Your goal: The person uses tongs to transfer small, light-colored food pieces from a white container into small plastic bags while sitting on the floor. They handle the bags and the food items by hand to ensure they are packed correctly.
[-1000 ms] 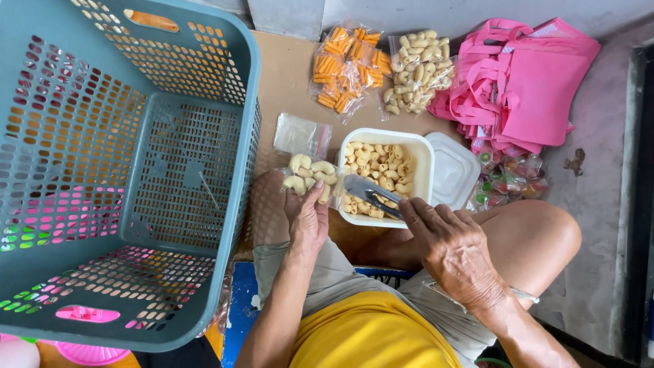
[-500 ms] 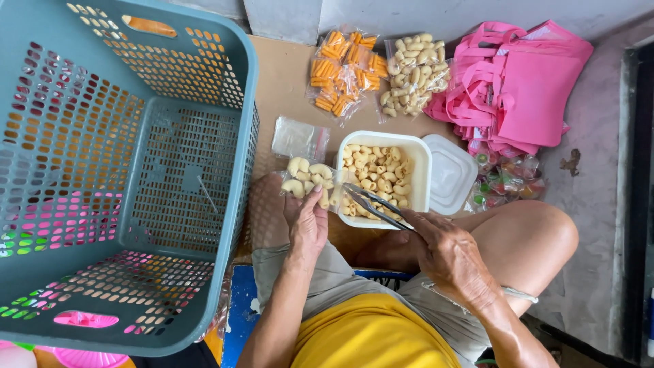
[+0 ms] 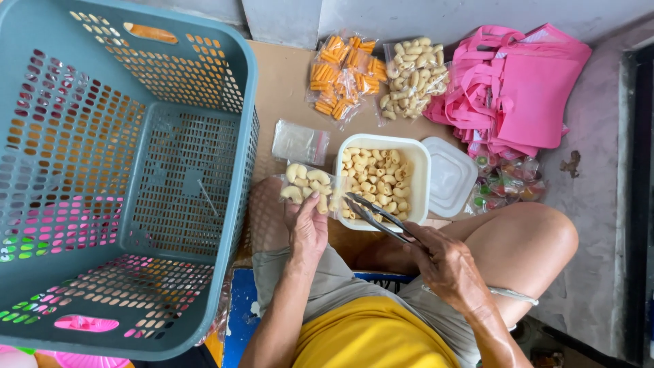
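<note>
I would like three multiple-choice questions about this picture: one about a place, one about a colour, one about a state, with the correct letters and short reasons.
1. Where does the lid lie?
A. on the white tub
B. beside the white tub, toward the pink bags
C. inside the basket

2. What colour is the big basket?
A. teal
B. red
C. white

3. What does the right hand hold?
A. nothing
B. a spoon
C. metal tongs

Answers:
1 B: the lid rests between the white tub and the pink bags.
2 A: its walls are teal.
3 C: the metal tongs reach into the tub, while the left hand holds a small clear bag of pale snacks.
</note>
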